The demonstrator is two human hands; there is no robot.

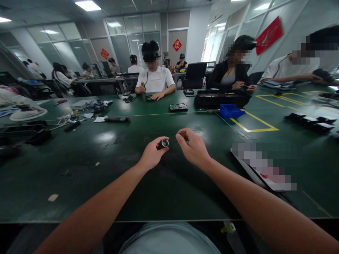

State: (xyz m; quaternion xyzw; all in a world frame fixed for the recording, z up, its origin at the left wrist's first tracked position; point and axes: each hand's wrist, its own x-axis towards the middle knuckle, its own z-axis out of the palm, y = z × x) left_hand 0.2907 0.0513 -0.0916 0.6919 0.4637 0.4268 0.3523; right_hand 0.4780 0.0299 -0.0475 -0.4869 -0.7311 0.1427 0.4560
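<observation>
My left hand [153, 154] is closed around a short black cylinder [164, 143] with a silver rim. Its round end faces me, with small details inside too fine to name; it could be a flashlight part. Just to the right, my right hand [192, 146] has thumb and forefinger pinched together. A thin, dark sliver [174, 141] sticks out from that pinch toward the cylinder, its kind unclear. Both hands are above the green table [164, 190], a small gap between them.
A screwdriver-like tool [117, 119] lies beyond my left hand. Farther off are a hard drive [178, 107], a blue bin [231, 111] and a long black case [221, 100]. At right lies a white packet [261, 169]. Across the table a person [154, 79] works on a device.
</observation>
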